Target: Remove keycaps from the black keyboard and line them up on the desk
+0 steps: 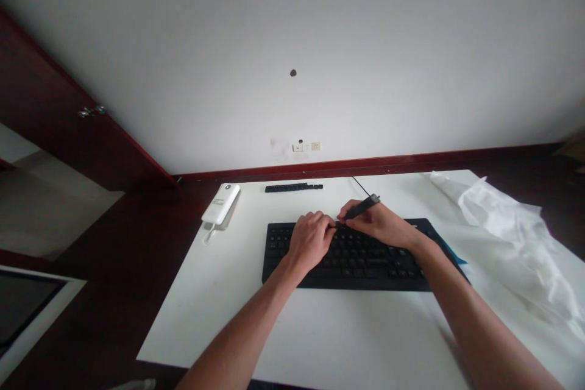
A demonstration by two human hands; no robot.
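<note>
A black keyboard [356, 259] lies on the white table, partly covered by both hands. My left hand [312, 234] rests over its upper left part, fingers curled and pressed together near the top row of keys; what they pinch, if anything, is hidden. In my right hand [372, 222] is a slim black tool with a thick handle [362, 207], held like a pen and slanting up to the right. Its working end points down at the keyboard's top edge, close to my left fingertips, and is too small to make out.
Black keycaps [292, 187] lie in a row near the table's far edge. A white power bank [221, 204] with a short cable sits at the back left. Crumpled white plastic [507, 219] covers the right side, and something blue [457, 256] shows beside the keyboard.
</note>
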